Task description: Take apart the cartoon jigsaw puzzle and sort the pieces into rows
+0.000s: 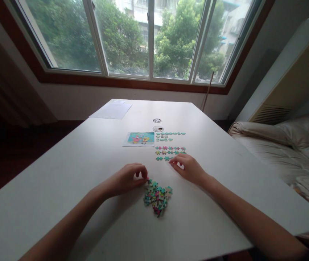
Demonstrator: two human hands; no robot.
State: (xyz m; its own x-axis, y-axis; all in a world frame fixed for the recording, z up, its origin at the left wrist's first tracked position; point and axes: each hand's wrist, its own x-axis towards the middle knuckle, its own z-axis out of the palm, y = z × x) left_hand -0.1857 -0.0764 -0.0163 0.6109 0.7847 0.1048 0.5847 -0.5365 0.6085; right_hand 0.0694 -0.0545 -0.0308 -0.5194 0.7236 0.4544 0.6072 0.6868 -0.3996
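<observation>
My left hand (132,175) is curled at the upper left edge of a loose pile of jigsaw puzzle pieces (157,197). Its thumb and forefinger come together on a small pinkish puzzle piece (148,178). Farther forward and to the right, my right hand (188,167) bends over the nearest row of puzzle pieces (160,158). Its thumb and fingertips close at a teal piece in that row, and the hand hides the row's right end. Several more rows of pieces (171,148) lie beyond it.
A cartoon picture sheet (140,139) lies left of the rows. Two round items (158,129) (157,120) are behind it, and white paper (112,110) lies at the far left of the white table (62,170). A pale sofa (276,148) stands to the right, below windows.
</observation>
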